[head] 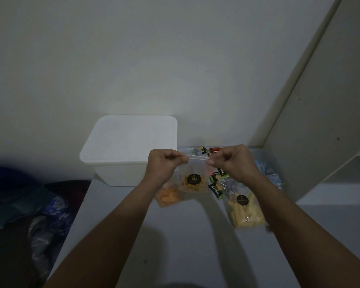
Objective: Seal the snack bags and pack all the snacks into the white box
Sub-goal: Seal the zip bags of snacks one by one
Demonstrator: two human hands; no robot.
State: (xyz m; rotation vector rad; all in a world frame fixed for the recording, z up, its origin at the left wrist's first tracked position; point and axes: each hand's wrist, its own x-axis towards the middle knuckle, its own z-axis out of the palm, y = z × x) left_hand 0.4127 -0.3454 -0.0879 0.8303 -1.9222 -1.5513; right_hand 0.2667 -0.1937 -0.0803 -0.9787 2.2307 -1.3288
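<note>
In the head view, a clear snack bag (192, 179) with a dark round label is held up above the table (181, 235), at 3 o'clock from the white box (121, 161). Its zip strip is pinched at one end by the left hand (164, 161) and at the other by the right hand (233, 160); sealing seems under way. A bag of yellow sticks (244, 206) at 5 o'clock, an orange bag (167, 196) and small green packets (215, 189) are not packed yet, so most work is judged to remain
</note>
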